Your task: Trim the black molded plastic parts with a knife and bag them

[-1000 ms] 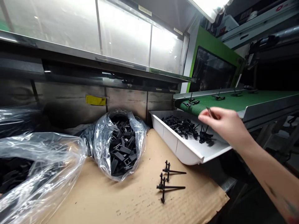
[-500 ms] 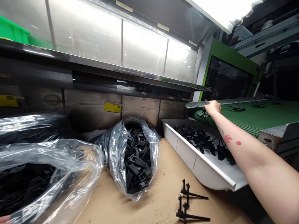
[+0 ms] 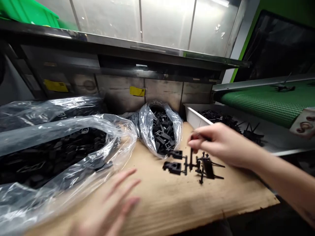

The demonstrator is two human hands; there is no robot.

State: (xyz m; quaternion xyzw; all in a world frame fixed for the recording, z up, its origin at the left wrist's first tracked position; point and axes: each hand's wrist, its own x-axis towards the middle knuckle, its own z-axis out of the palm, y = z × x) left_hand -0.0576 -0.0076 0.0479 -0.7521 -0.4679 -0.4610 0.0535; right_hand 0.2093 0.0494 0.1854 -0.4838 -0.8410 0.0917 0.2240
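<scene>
My right hand (image 3: 222, 142) pinches the stem of a black moulded plastic sprue (image 3: 190, 160) above the cardboard-topped table (image 3: 152, 196). Flat black parts hang from the sprue's left and right sides. Behind it, partly hidden, black bare runners (image 3: 219, 164) lie on the cardboard. My left hand (image 3: 110, 206) is blurred at the lower left, its fingers spread and holding nothing. Close to that hand is a large clear plastic bag (image 3: 115, 127) of black parts (image 3: 66, 154). Further back, a smaller clear bag (image 3: 146, 127) holds black rectangular pieces (image 3: 163, 131).
A white bin (image 3: 194, 115) with black sprues stands at the back right, under the end of a green conveyor belt (image 3: 261, 101). On the belt lies another black sprue (image 3: 283, 88). A metal shelf (image 3: 157, 49) crosses above, with a green crate (image 3: 36, 14) at its left.
My right hand has come from the conveyor down over the table, bringing a sprue. My left hand has moved into view from the lower left corner. The view has turned downward and left.
</scene>
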